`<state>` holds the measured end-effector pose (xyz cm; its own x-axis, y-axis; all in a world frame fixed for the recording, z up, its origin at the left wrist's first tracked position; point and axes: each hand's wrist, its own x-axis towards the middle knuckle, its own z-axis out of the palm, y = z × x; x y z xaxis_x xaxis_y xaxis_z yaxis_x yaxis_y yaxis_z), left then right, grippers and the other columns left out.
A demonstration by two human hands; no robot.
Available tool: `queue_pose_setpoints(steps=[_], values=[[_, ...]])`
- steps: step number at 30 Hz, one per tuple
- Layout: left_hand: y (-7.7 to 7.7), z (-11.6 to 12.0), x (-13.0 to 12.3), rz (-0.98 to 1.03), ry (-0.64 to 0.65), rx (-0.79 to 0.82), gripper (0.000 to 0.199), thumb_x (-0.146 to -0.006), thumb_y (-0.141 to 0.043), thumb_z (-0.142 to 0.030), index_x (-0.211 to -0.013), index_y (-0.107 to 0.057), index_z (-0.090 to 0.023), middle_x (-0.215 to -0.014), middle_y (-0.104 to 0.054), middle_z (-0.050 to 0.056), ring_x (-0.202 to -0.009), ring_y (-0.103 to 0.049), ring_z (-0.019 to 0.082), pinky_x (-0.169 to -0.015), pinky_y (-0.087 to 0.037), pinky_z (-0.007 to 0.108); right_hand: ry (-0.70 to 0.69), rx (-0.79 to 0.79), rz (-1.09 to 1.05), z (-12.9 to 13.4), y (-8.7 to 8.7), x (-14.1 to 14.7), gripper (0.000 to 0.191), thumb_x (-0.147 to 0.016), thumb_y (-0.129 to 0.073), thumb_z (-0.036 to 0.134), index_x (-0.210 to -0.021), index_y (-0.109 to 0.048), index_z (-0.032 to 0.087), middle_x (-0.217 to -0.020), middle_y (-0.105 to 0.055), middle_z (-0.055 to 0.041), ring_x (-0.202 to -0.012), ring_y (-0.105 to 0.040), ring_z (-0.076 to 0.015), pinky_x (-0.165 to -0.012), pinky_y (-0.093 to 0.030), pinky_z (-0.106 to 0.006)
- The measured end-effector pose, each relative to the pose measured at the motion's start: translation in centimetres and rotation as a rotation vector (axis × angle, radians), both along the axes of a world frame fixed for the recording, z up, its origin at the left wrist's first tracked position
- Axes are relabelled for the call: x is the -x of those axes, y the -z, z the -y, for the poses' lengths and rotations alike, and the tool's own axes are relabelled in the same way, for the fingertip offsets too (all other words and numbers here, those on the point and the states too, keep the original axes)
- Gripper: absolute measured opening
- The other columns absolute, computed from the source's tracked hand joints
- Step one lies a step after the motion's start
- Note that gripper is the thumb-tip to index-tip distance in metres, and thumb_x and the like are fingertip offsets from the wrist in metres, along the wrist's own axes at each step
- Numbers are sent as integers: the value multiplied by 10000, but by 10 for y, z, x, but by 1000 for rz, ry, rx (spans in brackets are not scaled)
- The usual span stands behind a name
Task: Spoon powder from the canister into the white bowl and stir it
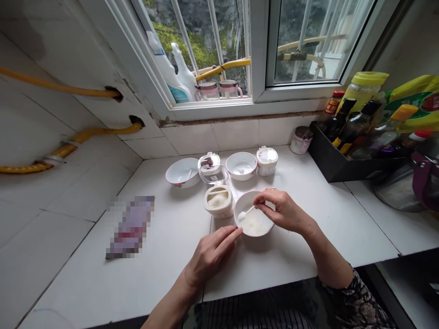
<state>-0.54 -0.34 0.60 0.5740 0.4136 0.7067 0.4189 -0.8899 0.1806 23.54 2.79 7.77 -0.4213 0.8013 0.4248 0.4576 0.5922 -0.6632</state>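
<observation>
My right hand [281, 211] pinches the thin handle of a small white spoon [247, 212]. The spoon's head is over a white bowl [255, 233] that has a pale whitish substance in it. My left hand [216, 250] is at the bowl's near left rim, fingers together and fingertips against it; its thumb is hidden. Beside the bowl, to the left, stands a white seasoning jar [219, 211] with its clear lid [216, 174] raised and pale powder inside. Behind are a second jar [210, 172] with dark red contents and a third jar [267, 167] with white contents.
Two more bowls, a left one [181, 183] and a middle one [241, 174], stand at the back. A black box [338, 169] of bottles, a lidded jar [302, 140] and a glass pot [391, 189] are at right. A blurred purple packet [132, 228] lies left.
</observation>
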Motion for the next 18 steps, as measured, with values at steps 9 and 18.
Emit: queue_pose_setpoints(steps=[9, 18], values=[[-2, 2, -1, 22, -25, 2, 334, -923, -447, -25, -1219, -578, -108, -1012, -680, 137, -938, -681, 181, -748, -589, 258, -136, -72, 82, -3, 9, 1, 215, -869, -481, 10, -865, -637, 158, -809, -693, -43, -760, -610, -154, -728, -511, -308], [-1, 2, 1, 18, -14, 10, 339, -904, -462, -1, -1208, -582, -88, -1013, -675, 149, -935, -678, 185, -748, -577, 248, -113, -106, 39, -3, 10, 5, 224, -890, -470, 22, -865, -633, 174, -813, -712, -36, -754, -638, -152, -762, -526, -335]])
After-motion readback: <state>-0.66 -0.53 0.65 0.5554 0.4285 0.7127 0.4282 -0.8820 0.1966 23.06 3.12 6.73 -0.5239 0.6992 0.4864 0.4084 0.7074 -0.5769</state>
